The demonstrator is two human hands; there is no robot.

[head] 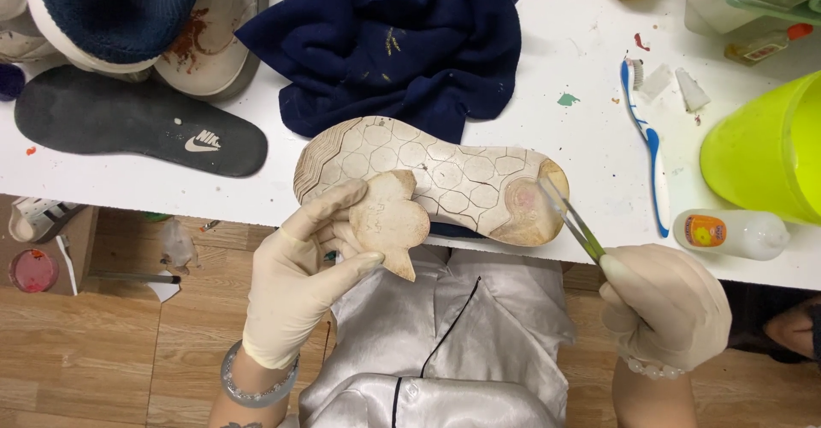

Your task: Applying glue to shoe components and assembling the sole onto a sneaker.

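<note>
A worn shoe (pixel 445 180) lies sole up at the near edge of the white table (pixel 564 60), its tan sole marked with hexagons. My left hand (pixel 301 278), in a cream glove, pinches a loose peeled flap of sole (pixel 389 220) at the toe end. My right hand (pixel 665 306), also gloved, grips metal tweezers (pixel 571 220) whose tips rest on the stained heel patch of the sole.
A dark blue cloth (pixel 402 43) lies behind the shoe. A black insole (pixel 137 124) and white shoes (pixel 205 47) sit at left. To the right are a blue toothbrush (pixel 647 141), a small white bottle (pixel 731 233) and a lime green tub (pixel 770 150).
</note>
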